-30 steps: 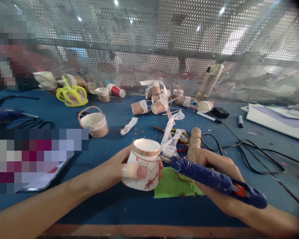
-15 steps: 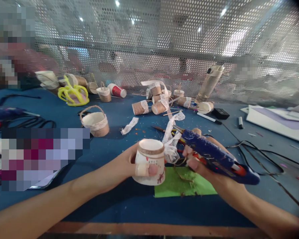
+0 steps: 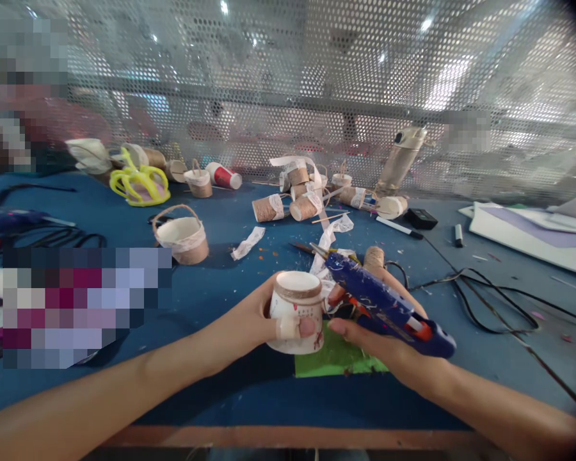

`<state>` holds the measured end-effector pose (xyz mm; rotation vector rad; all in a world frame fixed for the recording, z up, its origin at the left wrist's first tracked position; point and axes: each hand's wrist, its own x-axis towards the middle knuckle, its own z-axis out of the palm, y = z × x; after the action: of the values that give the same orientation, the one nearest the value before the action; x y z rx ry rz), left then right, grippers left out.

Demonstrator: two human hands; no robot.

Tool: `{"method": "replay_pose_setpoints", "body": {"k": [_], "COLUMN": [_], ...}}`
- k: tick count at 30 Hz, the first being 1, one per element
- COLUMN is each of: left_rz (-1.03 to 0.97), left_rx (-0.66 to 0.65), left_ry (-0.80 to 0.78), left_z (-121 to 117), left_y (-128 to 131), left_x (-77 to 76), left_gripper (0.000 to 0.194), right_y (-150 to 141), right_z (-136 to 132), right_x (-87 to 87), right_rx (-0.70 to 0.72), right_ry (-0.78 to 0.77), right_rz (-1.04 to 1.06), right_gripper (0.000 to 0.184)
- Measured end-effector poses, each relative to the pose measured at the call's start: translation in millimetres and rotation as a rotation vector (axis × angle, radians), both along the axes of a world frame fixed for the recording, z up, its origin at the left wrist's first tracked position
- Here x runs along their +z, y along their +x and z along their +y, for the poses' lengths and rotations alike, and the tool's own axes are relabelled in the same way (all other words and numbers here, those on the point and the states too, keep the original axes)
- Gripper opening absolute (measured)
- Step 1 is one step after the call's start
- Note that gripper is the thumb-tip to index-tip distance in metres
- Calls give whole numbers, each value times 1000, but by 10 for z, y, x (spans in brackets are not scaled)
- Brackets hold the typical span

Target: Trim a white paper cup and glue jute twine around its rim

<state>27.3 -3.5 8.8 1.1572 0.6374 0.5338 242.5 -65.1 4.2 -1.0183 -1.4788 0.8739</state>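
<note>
Upright in my left hand (image 3: 254, 320) is a white paper cup (image 3: 295, 310) with a printed pattern and twine wound below its rim. The thumb, wrapped in a bandage, presses on the cup's front. My right hand (image 3: 365, 320) grips a blue hot glue gun (image 3: 384, 298), its nozzle pointing up and left above the cup's right side. The right fingertips come close to the cup; whether they touch it I cannot tell. White lace ribbon (image 3: 333, 240) lies behind the nozzle. Under the right hand is a green sheet (image 3: 317, 358) with bits of fibre, partly hidden.
A small twine-handled basket (image 3: 192, 250) stands left of the cup. Farther back lie several twine-wrapped cups (image 3: 267, 208) and a yellow crown-like piece (image 3: 139, 186). A twine spool (image 3: 374, 257) is behind the glue gun. Black cable (image 3: 480, 320) loops at right, near white boards (image 3: 523, 234).
My right hand has moved left with the glue gun, toward the cup. My left hand and the cup have shifted slightly right. The right fingers now sit closer to the cup.
</note>
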Motion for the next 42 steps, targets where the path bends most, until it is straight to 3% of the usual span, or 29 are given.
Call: {"method": "replay_pose_setpoints", "body": {"k": [7, 18, 25, 36, 39, 42], "left_rz": [-1, -35, -31, 3, 11, 29], "left_rx": [-6, -70, -67, -71, -41, 8], "left_ry": [-16, -17, -15, 2, -8, -2], "left_z": [-16, -14, -6, -14, -9, -11], "left_y": [19, 48, 44, 47, 43, 43], "left_x": [-10, 28, 22, 15, 4, 13], "left_gripper": [52, 51, 48, 45, 47, 48], "right_y": [-27, -10, -30, -3, -12, -15], "right_z": [-3, -28, -53, -46, -49, -56], "right_x": [-18, -27, -25, -113, -98, -88], "right_rx": [21, -23, -68, 7, 54, 3], "right_ry": [-3, 76, 166, 191, 208, 238], "right_rz": [14, -133, -190, -236, -227, -254], "right_gripper": [24, 18, 21, 32, 35, 38]}}
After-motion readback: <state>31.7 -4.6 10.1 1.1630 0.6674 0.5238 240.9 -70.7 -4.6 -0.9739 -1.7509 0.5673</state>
